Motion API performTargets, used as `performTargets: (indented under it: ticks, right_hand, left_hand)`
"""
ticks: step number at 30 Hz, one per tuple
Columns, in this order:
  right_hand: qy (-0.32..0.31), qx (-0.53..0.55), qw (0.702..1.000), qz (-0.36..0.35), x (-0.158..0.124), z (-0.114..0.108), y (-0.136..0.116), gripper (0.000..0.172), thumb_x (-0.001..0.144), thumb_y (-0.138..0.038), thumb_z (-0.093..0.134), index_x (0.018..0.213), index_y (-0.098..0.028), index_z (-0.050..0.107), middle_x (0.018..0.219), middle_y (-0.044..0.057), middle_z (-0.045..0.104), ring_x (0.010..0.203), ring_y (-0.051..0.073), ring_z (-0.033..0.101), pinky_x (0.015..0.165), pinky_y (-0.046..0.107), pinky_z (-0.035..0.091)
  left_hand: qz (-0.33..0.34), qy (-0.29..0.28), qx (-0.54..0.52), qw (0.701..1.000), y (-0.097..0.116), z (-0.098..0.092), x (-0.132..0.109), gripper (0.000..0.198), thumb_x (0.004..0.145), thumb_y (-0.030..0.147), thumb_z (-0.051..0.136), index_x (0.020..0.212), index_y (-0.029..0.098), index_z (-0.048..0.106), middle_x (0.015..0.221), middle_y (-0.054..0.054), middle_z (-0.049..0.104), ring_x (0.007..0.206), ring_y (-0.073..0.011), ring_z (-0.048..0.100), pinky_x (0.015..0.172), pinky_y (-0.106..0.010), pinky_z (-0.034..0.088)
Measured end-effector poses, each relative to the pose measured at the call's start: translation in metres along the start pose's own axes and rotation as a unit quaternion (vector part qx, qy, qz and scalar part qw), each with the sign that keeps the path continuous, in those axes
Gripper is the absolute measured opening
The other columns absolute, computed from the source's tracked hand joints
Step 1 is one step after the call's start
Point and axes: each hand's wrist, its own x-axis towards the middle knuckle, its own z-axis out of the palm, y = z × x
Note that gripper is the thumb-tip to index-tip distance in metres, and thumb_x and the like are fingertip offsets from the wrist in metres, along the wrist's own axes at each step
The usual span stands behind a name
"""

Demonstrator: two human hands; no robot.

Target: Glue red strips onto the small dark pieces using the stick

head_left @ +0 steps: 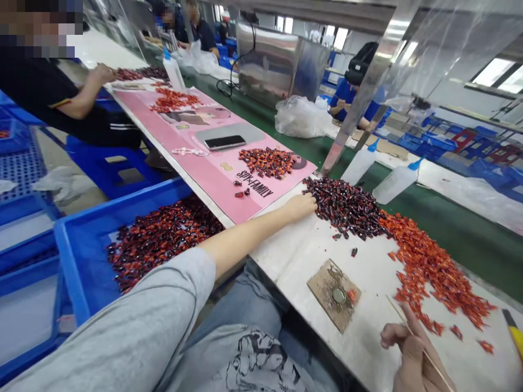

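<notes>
My left hand (pixel 301 207) reaches across the white table (pixel 302 261) and rests at the near edge of a heap of dark small parts (pixel 347 209), fingers curled into the heap; whatever they hold is hidden. Beside that heap lies a spread of orange-red small parts (pixel 429 267). My right hand (pixel 412 356) is at the bottom right, fingers closed on a thin wooden stick (pixel 402 321) that points up and left. A brown square pad (pixel 334 295) with a round metal piece lies between the hands.
A blue crate (pixel 81 245) of dark red parts stands to my left. A pink mat (pixel 212 163) carries a phone (pixel 224 142) and more parts. Two white squeeze bottles (pixel 394 182) stand by the green belt (pixel 449 223). Another person (pixel 53 92) works at the far left.
</notes>
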Motion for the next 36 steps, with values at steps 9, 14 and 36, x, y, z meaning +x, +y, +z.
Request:
performTargets:
  ticks: [9, 14, 36]
  right_hand:
    - [-0.050, -0.005, 0.997, -0.053, -0.007, 0.014, 0.012, 0.048, 0.091, -0.066, 0.058, 0.094, -0.022, 0.077, 0.094, 0.008, 0.075, 0.085, 0.024, 0.072, 0.082, 0.038, 0.057]
    - [-0.028, -0.023, 0.999, -0.039, -0.006, 0.004, 0.019, 0.044, 0.089, -0.064, 0.063, 0.092, -0.022, 0.076, 0.089, 0.008, 0.078, 0.087, 0.026, 0.075, 0.081, 0.036, 0.057]
    - [0.221, -0.034, 0.970, -0.092, 0.337, 0.153, -0.093, 0.047, 0.095, -0.037, 0.069, 0.136, -0.018, 0.054, 0.154, 0.014, 0.043, 0.143, 0.036, 0.040, 0.117, 0.063, 0.034]
  left_hand:
    - [-0.010, 0.059, -0.066, 0.996, 0.002, 0.014, -0.031, 0.036, 0.092, -0.001, 0.044, 0.106, 0.014, 0.073, 0.111, -0.014, 0.068, 0.108, -0.0266, 0.062, 0.094, -0.041, 0.052]
    - [-0.012, 0.114, -0.162, 0.980, 0.011, 0.023, -0.081, 0.036, 0.091, 0.005, 0.043, 0.106, 0.017, 0.073, 0.108, -0.011, 0.069, 0.100, -0.0228, 0.066, 0.090, -0.035, 0.054]
    - [-0.074, 0.214, -0.531, 0.816, 0.004, 0.044, -0.092, 0.025, 0.096, 0.025, 0.042, 0.094, 0.017, 0.066, 0.076, -0.003, 0.059, 0.059, -0.0143, 0.061, 0.056, -0.026, 0.052]
